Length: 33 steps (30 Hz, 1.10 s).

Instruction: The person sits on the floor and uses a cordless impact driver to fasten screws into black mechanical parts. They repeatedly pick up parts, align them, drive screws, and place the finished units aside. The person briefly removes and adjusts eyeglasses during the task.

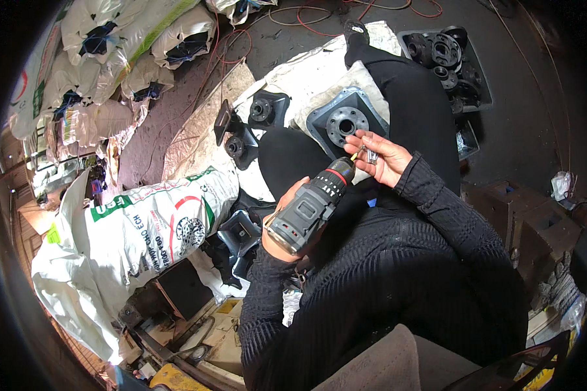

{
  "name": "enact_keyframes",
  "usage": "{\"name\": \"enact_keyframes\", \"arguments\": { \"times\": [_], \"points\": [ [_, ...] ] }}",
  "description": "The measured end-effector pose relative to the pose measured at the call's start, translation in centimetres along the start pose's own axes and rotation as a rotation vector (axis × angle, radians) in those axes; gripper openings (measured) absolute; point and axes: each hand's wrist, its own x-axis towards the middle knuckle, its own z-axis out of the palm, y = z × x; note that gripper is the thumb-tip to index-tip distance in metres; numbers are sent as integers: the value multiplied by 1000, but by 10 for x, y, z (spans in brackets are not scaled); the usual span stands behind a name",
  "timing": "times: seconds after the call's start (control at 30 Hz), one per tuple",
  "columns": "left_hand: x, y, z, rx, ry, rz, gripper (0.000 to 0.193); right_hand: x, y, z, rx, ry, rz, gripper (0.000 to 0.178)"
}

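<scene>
Two hands (390,163) are gripping; one drill (304,214) is filling the left grip, one machine part (335,119) lying just beyond.

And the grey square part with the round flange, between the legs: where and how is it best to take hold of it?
Probably by two opposite edges of its rim, coming from above. The grey square part lies with its round flange facing up, and the rim spreads wider than the flange, leaving edges to grip. A leg on either side likely makes sideways access tight.
</scene>
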Motion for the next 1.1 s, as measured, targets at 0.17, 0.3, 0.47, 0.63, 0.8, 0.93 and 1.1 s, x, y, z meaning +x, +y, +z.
{"name": "enact_keyframes", "arguments": {
  "times": [0.17, 0.3, 0.47, 0.63, 0.8, 0.93, 1.1],
  "points": [
    [4, 3, 1, 65, -76, -32, 57, 0, 5, -4, 102, 18, 11, 23],
    [9, 9, -4, 37, -81, -32, 56, 4, 9, -6, 113, 44, 19, 22],
    [11, 20, -5, -22, -167, -209, 62, 5, 11, -7, -17, 91, 14, 29],
    [20, 5, -12, -243, -82, -246, 60, 6, 13, -18, -144, 250, -96, 36],
    [43, -29, -24, 109, -122, -97, 54, 19, 24, -41, -291, 508, -316, 38],
    [62, -43, -23, -73, -163, -221, 56, 44, 31, -51, -467, 666, -406, 41],
    [85, -51, -22, -76, -233, -180, 52, 67, 23, -56, -611, 770, -280, 50]
  ]
}}
